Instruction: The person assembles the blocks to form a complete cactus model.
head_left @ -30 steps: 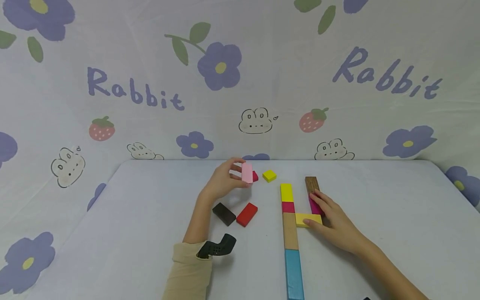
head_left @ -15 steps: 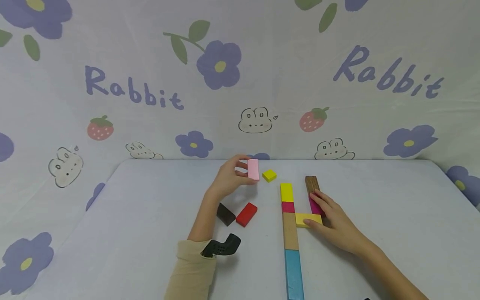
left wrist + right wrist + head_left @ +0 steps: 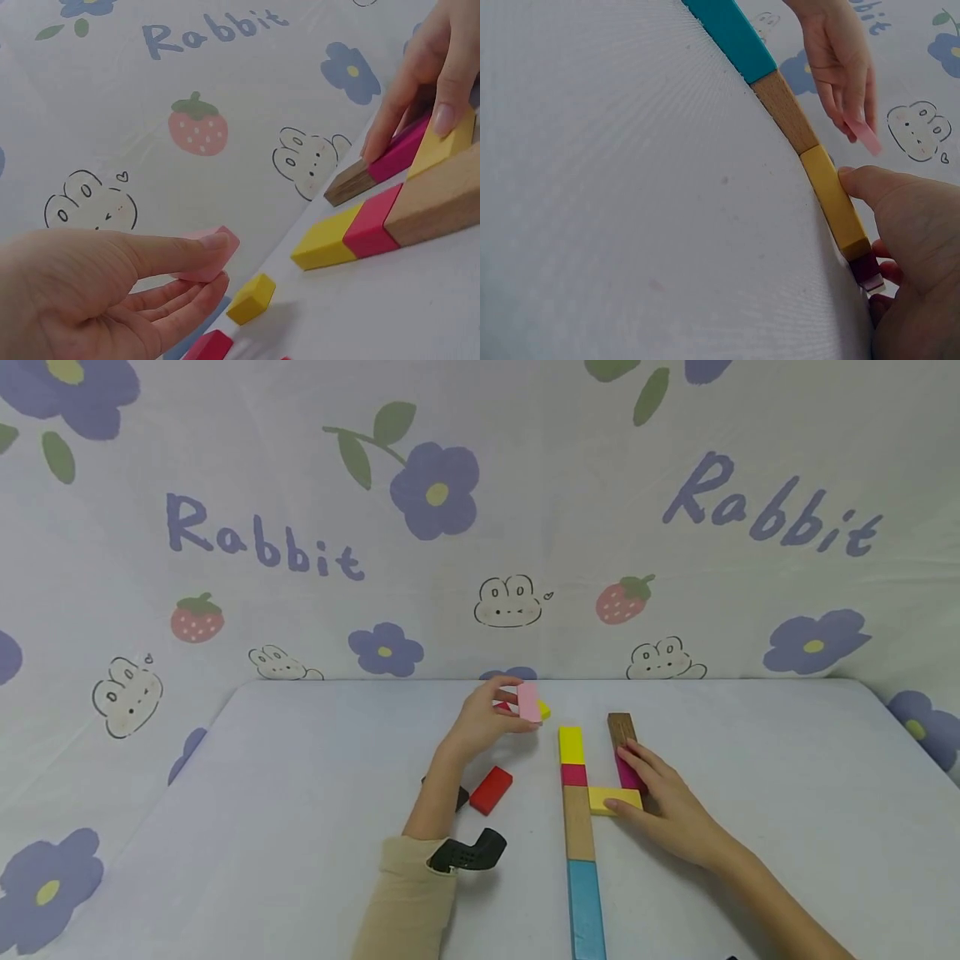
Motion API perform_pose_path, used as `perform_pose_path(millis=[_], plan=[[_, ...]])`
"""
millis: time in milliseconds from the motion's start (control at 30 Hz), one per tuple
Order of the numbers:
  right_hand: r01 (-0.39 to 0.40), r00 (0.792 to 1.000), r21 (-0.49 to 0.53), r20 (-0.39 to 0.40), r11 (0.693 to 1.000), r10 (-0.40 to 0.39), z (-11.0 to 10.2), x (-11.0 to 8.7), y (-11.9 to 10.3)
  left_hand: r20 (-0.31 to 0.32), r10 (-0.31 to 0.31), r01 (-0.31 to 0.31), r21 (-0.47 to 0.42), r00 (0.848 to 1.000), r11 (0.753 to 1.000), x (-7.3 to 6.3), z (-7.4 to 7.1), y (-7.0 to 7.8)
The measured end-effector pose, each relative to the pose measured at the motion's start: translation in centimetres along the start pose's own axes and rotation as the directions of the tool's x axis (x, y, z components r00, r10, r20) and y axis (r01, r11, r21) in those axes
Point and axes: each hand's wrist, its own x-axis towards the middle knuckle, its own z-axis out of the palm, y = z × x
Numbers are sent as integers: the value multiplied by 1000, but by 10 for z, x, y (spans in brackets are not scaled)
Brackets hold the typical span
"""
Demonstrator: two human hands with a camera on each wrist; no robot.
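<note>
My left hand [image 3: 480, 722] pinches a pink block [image 3: 528, 703] between thumb and fingertips, raised over the far part of the table. Beyond the pink block a small yellow block [image 3: 545, 710] is partly hidden in the head view. My right hand [image 3: 678, 814] rests on the blocks at right: its thumb touches a pale yellow block [image 3: 600, 801], while its fingers lie along a magenta block [image 3: 627, 773] and the end of a dark brown wooden block [image 3: 620, 727]. The pale yellow block sticks out sideways from a tan wooden block [image 3: 578, 822].
The tan block belongs to a straight row with a blue block [image 3: 586, 906], a crimson block [image 3: 573, 775] and a bright yellow block [image 3: 571, 745]. Left of it lie a red block [image 3: 491, 791] and a black block [image 3: 461, 797], the latter partly under my left forearm. A crimson block [image 3: 208, 346] lies below my left fingers.
My left hand has carried the pink block rightward, from in front of the loose crimson block to in front of the small yellow one. My right hand stays in place.
</note>
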Motion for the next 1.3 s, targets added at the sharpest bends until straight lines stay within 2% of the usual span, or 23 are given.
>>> perform_pose_path(millis=[333, 633, 767, 967, 1100, 1300], plan=[[-2, 1000, 6, 2, 1000, 2, 1, -1, -1, -9, -13, 13, -33, 1000, 999, 11, 20, 2], [9, 1000, 21, -2, 1000, -9, 1, -2, 0, -24, -21, 19, -93, 999, 996, 18, 33, 5], [2, 1000, 20, -2, 1000, -2, 0, -3, -1, -35, -31, 27, -115, 999, 993, 22, 44, 6], [3, 1000, 17, -7, 1000, -3, 0, -2, 0, -49, -31, 26, -93, 998, 995, 25, 59, 7], [10, 1000, 20, -9, 1000, -10, -1, -2, 1, -66, -49, 42, -103, 997, 994, 29, 65, 5], [14, 1000, 18, -13, 1000, -14, -1, -2, 1, -105, -77, 62, -133, 992, 989, 35, 65, -2]])
